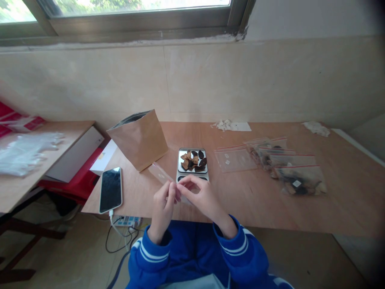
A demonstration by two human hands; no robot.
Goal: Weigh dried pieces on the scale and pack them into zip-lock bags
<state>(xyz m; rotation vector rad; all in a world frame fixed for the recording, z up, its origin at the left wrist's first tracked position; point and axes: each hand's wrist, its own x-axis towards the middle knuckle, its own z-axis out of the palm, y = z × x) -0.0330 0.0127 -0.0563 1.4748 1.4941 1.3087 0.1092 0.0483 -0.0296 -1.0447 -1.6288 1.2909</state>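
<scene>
Both hands meet just in front of a small kitchen scale (192, 177). My left hand (163, 208) and my right hand (201, 196) pinch the edge of a clear zip bag (159, 173) that sticks out up and to the left. The scale's steel pan (193, 160) carries several dark and brown dried pieces. A brown paper bag (139, 139) stands open just left of the scale.
A phone (111, 189) on a charging cable lies at the table's left front corner. Filled and flat zip bags (296, 174) lie to the right. A white box (103, 157) sits behind the phone. Crumpled tissue (224, 125) lies near the wall. A second table (27, 160) with plastic bags stands left.
</scene>
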